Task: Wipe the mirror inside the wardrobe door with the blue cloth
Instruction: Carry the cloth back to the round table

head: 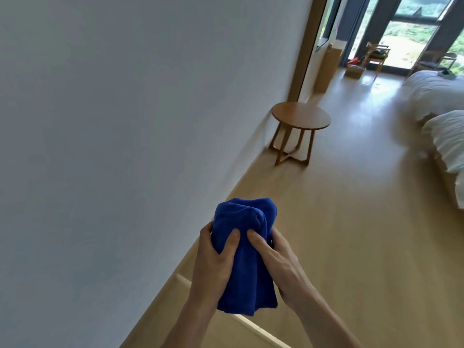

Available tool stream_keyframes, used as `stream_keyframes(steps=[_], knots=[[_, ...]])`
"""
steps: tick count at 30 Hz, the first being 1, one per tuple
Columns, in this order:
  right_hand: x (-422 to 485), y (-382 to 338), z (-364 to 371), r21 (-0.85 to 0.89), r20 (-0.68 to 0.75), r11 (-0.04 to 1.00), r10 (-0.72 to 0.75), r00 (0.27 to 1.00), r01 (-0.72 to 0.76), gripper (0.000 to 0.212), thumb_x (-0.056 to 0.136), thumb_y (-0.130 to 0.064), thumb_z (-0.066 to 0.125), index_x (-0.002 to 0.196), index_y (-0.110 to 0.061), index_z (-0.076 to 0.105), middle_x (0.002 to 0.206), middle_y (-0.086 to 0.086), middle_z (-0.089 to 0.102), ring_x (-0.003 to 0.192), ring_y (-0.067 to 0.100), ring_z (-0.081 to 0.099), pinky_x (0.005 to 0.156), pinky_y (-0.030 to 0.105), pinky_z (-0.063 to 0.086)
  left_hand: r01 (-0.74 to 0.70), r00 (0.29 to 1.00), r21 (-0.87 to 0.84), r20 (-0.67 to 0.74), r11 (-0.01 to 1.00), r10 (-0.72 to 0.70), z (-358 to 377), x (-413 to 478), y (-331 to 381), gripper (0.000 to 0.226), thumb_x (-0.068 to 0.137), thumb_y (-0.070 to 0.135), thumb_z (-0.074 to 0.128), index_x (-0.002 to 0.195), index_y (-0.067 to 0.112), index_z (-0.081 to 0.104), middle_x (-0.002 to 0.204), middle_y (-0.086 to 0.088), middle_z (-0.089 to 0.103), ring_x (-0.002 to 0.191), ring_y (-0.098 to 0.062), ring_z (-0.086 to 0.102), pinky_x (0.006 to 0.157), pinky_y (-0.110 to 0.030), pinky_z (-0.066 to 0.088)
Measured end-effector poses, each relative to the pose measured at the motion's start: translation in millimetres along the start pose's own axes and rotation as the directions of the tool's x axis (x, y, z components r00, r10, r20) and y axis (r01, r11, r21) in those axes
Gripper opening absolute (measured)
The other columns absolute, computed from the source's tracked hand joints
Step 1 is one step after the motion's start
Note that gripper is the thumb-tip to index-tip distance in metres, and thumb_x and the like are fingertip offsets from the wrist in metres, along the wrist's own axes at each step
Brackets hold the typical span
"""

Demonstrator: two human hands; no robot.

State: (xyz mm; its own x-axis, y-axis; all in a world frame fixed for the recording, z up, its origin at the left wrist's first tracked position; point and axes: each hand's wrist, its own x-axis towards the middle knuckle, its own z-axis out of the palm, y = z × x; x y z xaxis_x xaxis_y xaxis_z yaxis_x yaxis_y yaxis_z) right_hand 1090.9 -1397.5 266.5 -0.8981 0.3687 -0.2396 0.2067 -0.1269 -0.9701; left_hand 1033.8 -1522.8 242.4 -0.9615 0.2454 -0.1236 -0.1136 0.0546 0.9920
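A folded blue cloth [244, 270] is held upright in front of me, low in the middle of the view. My left hand [213, 262] grips its left side with the thumb pressed on the front. My right hand [276, 262] grips its right side, thumb likewise on the front. The cloth's top bulges above both hands and its lower end hangs between my wrists. No wardrobe or mirror shows in this view.
A plain white wall [125, 121] fills the left. A small round wooden table [301, 116] stands by the wall ahead. White bedding [442, 126] lies at the right. Wooden floor [351, 222] runs toward glass doors [406, 46] and chairs at the back.
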Motion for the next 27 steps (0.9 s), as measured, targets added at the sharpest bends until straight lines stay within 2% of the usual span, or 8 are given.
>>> stream_keyframes(steps=[3,5,8,11,18,22,27], knots=[[26.8,-5.6,4.4,0.021,-0.050,1.000,0.008,0.999,-0.007,0.014,0.094,-0.045,0.064,0.106,-0.038,0.067,0.106,-0.012,0.075,0.097,0.008,0.072,0.083,0.029,0.057,-0.004,0.998,0.009,0.055,1.000,0.003,-1.5,35.5,5.7,0.052,0.084,0.060,0.063,0.129,0.038,0.050,0.116,0.019,0.066,0.094,0.001,0.069,0.079,-0.027,0.060],[40.2,-6.9,4.7,0.033,-0.082,0.999,0.009,0.997,-0.006,0.018,0.095,-0.045,0.063,0.109,-0.035,0.067,0.106,-0.012,0.075,0.096,0.007,0.072,0.081,0.027,0.056,0.001,0.995,0.014,0.101,1.000,-0.002,0.0,55.4,7.7,0.055,0.079,0.064,0.061,0.127,0.038,0.049,0.115,0.019,0.065,0.091,0.005,0.068,0.072,-0.020,0.058],[55.3,-8.2,0.7,0.035,-0.125,0.999,0.017,0.992,-0.013,0.021,0.095,-0.044,0.062,0.112,-0.032,0.065,0.106,-0.012,0.075,0.097,0.006,0.072,0.080,0.025,0.056,0.021,0.986,0.009,0.165,1.000,-0.022,7.3,76.9,8.4,0.050,0.082,0.061,0.062,0.124,0.039,0.049,0.113,0.019,0.065,0.087,0.008,0.067,0.063,-0.014,0.055],[72.0,-11.6,-8.3,0.042,-0.165,0.999,0.024,0.986,-0.018,0.021,0.094,-0.045,0.064,0.111,-0.032,0.066,0.106,-0.010,0.075,0.098,0.009,0.072,0.082,0.028,0.057,0.031,0.978,-0.001,0.206,1.000,-0.030,18.7,96.6,9.9,0.045,0.076,0.064,0.061,0.115,0.045,0.049,0.109,0.020,0.065,0.087,0.009,0.067,0.061,-0.010,0.053],[117.0,-10.4,-45.9,0.060,-0.258,0.998,0.045,0.965,-0.031,0.024,0.091,-0.046,0.067,0.109,-0.030,0.066,0.104,-0.008,0.075,0.094,0.010,0.072,0.079,0.029,0.058,0.048,0.958,0.016,0.283,0.999,-0.051,62.7,142.8,7.9,0.044,0.077,0.065,0.061,0.115,0.045,0.050,0.108,0.019,0.067,0.089,0.005,0.069,0.065,-0.014,0.055],[152.0,-15.5,-78.8,0.078,-0.253,0.996,0.049,0.966,-0.031,0.023,0.091,-0.046,0.068,0.109,-0.031,0.066,0.104,-0.008,0.076,0.095,0.010,0.073,0.080,0.030,0.058,0.033,0.956,0.034,0.291,0.999,-0.042,102.3,174.5,9.5,0.050,0.078,0.064,0.061,0.120,0.040,0.051,0.110,0.017,0.068,0.091,0.003,0.069,0.067,-0.017,0.057],[204.3,-39.9,-130.3,0.084,-0.228,0.996,0.044,0.973,-0.025,0.022,0.092,-0.045,0.067,0.110,-0.032,0.066,0.105,-0.009,0.076,0.096,0.010,0.073,0.084,0.034,0.059,0.010,0.961,0.064,0.276,0.998,-0.027,162.9,219.1,24.6,0.046,0.081,0.063,0.062,0.119,0.040,0.052,0.107,0.018,0.069,0.090,0.004,0.070,0.067,-0.017,0.056]])
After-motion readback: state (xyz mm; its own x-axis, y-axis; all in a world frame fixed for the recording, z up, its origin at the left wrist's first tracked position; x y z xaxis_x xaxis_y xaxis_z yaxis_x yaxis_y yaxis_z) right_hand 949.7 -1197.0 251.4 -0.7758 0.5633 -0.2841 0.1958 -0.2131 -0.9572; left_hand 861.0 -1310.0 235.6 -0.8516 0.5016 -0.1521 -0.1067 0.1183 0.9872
